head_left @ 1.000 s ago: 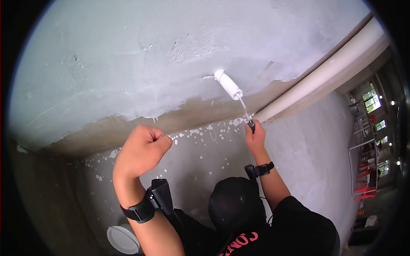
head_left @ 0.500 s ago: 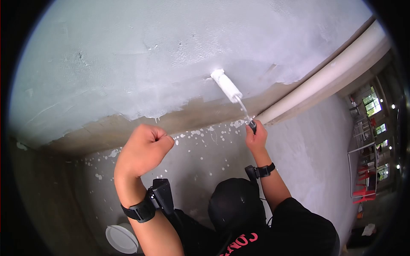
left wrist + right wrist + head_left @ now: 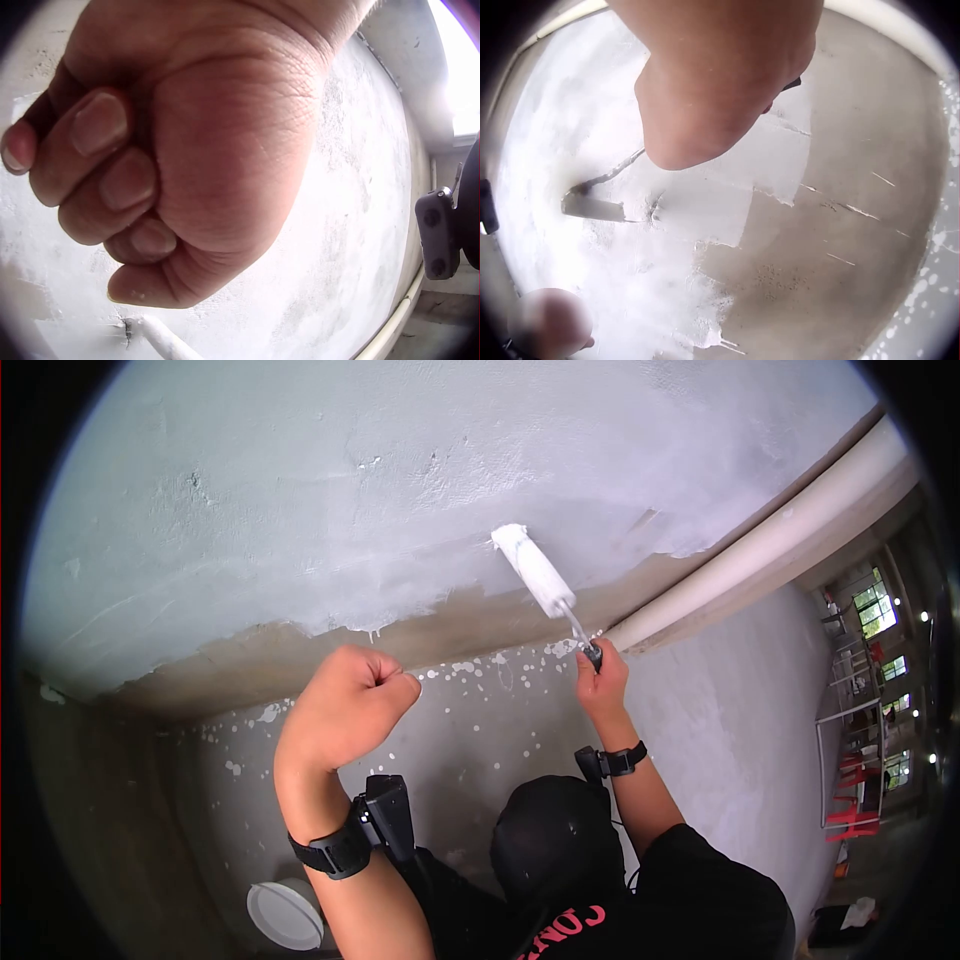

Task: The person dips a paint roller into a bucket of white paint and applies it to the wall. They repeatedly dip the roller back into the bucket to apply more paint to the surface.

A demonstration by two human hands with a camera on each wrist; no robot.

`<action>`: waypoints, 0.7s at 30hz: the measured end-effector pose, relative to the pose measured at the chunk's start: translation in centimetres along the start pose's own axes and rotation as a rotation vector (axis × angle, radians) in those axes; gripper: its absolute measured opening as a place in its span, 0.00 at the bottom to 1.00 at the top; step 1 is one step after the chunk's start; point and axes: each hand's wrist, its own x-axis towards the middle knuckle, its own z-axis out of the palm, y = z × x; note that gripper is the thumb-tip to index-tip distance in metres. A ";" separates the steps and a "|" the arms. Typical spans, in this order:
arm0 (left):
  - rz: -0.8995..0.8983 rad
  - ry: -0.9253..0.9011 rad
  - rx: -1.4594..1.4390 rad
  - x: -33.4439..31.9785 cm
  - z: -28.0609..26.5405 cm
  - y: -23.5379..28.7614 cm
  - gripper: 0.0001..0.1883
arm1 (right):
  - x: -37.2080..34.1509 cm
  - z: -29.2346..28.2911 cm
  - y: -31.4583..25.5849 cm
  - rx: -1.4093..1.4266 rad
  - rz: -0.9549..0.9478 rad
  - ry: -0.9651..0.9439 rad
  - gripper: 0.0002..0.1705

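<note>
The person's R hand [image 3: 602,685], right of centre in the head view, is gripping 1 paint roller [image 3: 535,572] by its black handle [image 3: 594,656]. The roller's white cover lies slanted at upper centre of frame, against the wall [image 3: 250,490], near the border where pale coat meets brown strip. The L hand [image 3: 350,700], left of centre, makes 1 tight fist w/ fingers folded to the palm; it holds nothing and is well apart from the roller. White pipe [image 3: 770,530] runs at upper right, white spots dot the floor [image 3: 460,745] mid-frame, 1 white bucket [image 3: 285,915] is lower L, red chairs [image 3: 852,820] far R.
</note>
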 end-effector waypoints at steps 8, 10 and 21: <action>-0.007 -0.005 0.008 -0.2 0.0 0.4 0.16 | -0.2 0.0 -0.6 0.001 -0.006 0.010 0.09; -0.012 -0.007 0.006 -0.1 0.2 0.3 0.16 | 0.0 0.1 -0.4 0.025 -0.032 0.011 0.09; -0.023 -0.001 0.012 0.1 0.2 0.0 0.16 | -1.4 -0.3 1.0 -0.010 0.039 0.041 0.09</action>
